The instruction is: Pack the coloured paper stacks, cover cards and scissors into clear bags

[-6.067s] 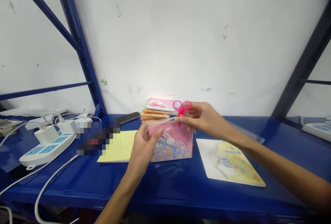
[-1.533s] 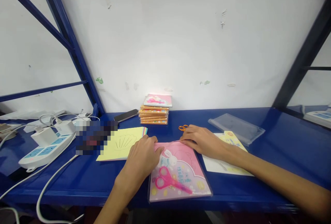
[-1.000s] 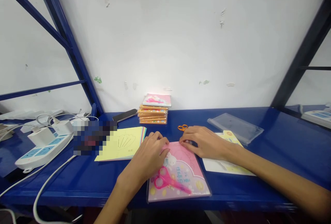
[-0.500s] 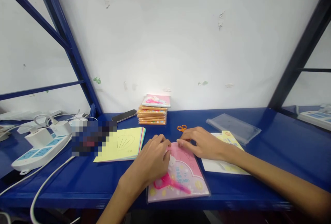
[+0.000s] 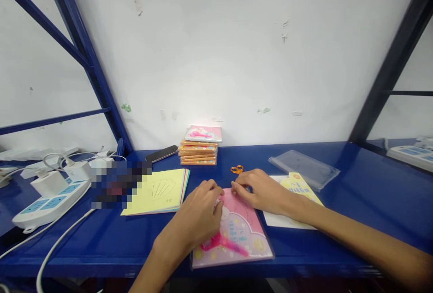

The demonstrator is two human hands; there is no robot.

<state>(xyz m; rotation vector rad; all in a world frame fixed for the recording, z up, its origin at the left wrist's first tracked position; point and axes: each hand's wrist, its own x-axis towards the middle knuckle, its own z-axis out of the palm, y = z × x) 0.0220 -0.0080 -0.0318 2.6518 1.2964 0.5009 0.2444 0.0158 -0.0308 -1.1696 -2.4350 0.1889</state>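
A flat pink packet (image 5: 248,225) in clear plastic lies at the desk's front edge, with pink children's scissors (image 5: 233,244) showing on its front. My left hand (image 5: 203,212) covers its upper left part, fingers curled together at the top edge. At the upper right corner, my right hand (image 5: 259,189) has thumb and fingers closed on the packet's edge. Under my right wrist lies a white and yellow card (image 5: 301,187). Small orange-handled scissors (image 5: 237,169) rest just beyond my right fingers.
Yellow paper sheets (image 5: 158,189) with a shell drawing lie to the left, beside a pixelated area. Stacked packets (image 5: 199,151) stand near the wall, with a phone (image 5: 161,153) left of them. A clear plastic sleeve (image 5: 304,169) lies right; a power strip (image 5: 54,203) with cables sits far left.
The view has shifted slightly. Both hands stay at the packet's top edge, with only small finger movements.
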